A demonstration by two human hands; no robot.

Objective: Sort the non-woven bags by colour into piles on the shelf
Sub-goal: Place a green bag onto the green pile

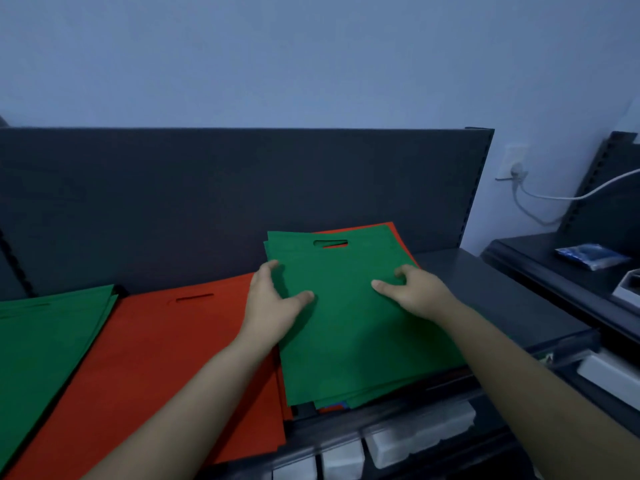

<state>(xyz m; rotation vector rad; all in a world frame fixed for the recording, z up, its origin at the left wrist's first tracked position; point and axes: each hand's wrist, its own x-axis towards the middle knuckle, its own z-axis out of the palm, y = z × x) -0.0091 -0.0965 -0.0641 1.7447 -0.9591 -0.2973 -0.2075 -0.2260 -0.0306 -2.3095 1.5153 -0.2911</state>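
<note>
Top green bag (349, 323) is lying on the mixed stack (381, 393), just right of the red pile (156, 358); the green pile (48, 337) is sitting on the red pile's other side, all on the shelf (502, 292). The left hand (273, 299) is gripping the bag's edge nearest the red pile, thumb on top. The right hand (412, 289) is resting curled on the cloth; whether it is pinching cannot be told. The fabric is probably handling light, limp and clingy, so taking one edge or the handle slot (330, 243) is looking best.
</note>
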